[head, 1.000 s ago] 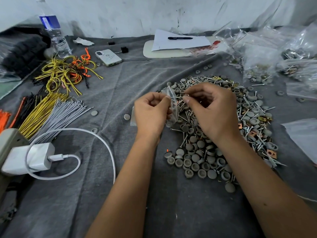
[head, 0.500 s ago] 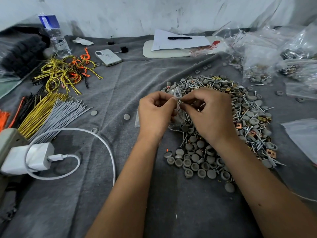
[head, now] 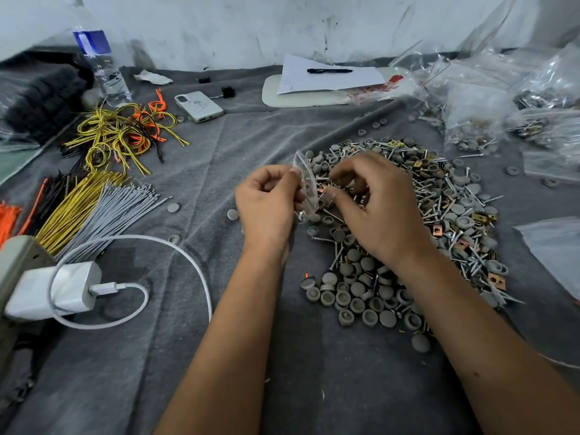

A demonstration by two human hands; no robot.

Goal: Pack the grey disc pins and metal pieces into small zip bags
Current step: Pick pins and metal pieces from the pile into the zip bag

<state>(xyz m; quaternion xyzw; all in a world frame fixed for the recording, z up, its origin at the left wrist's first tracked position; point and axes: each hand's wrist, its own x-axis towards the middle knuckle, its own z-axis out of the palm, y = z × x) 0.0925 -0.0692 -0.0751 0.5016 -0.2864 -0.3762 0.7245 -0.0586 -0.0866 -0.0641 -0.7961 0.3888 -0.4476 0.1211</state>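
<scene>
**Zip bag held open above the pin pile**

Zip bag (head: 306, 189), small and clear, pinched upright at its edge between thumb and fingers of the left hand (head: 270, 205), mouth facing right. Held just above the near left edge of the pile of grey disc pins (head: 354, 293), not resting on the cloth. Right hand (head: 373, 208) just beside the bag's mouth, fingers curled, thumb and fingertips drawn together around a small copper-coloured metal piece (head: 321, 190) at the opening; cannot tell whether any more is held underneath. Both forearms stretched out over the grey cloth (head: 219, 152).

Pile spread wide under and beyond the right hand: grey discs, screws, and square metal pieces (head: 497, 281) mixed together. A few loose discs lying apart on the cloth to the left of the left hand.

Further left: bundles of yellow and grey cable ties (head: 94, 208), a tangle of yellow and orange wires (head: 125, 133), a white charger (head: 56, 290) with its cable looping across the cloth. At the back: a phone (head: 199, 106), a water bottle (head: 100, 67), a sheet of paper (head: 329, 78) with a pen (head: 329, 70) on it. Far right: clear plastic bags (head: 477, 102), some already filled.
</scene>
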